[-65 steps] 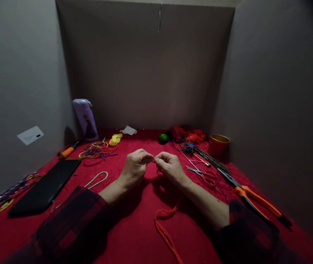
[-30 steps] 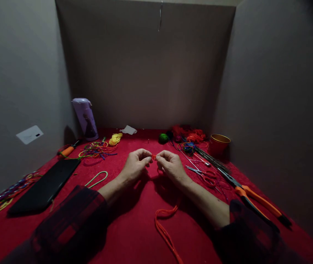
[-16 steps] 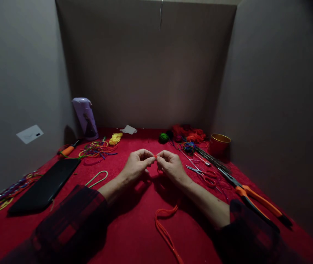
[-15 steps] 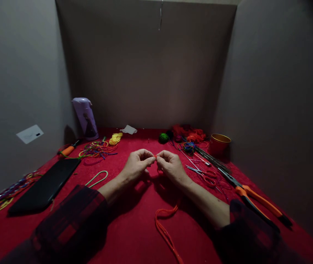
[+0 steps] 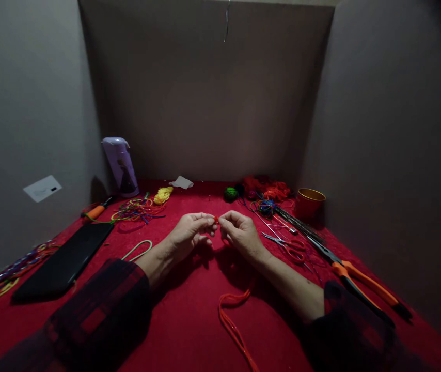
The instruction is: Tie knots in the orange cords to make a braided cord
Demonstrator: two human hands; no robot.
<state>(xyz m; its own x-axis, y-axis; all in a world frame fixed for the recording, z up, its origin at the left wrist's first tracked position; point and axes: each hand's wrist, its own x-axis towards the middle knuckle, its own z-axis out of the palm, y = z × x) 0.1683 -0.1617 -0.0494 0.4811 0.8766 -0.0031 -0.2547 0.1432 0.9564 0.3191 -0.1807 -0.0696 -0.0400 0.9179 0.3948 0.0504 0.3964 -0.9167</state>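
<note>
My left hand (image 5: 189, 233) and my right hand (image 5: 239, 233) meet over the middle of the red cloth (image 5: 189, 310). Both pinch a small bit of orange cord (image 5: 216, 219) between thumb and fingertips, just above the cloth. More of an orange cord (image 5: 233, 320) lies looped on the cloth near me, between my forearms. Whether it joins the pinched piece is hidden by my right hand.
Red-handled scissors (image 5: 290, 249), orange-handled pliers (image 5: 356, 281), thin metal rods (image 5: 298, 223) and a gold-rimmed red cup (image 5: 309, 204) lie right. A black flat case (image 5: 63, 263), a green cord loop (image 5: 137, 251), coloured cords (image 5: 137, 209) and a purple bottle (image 5: 120, 166) are left. Yarn balls (image 5: 230, 194) sit at the back.
My left hand has sunk a little and turned, its fingers stretching further toward the right hand. The pinch on the orange cord stays in about the same spot.
</note>
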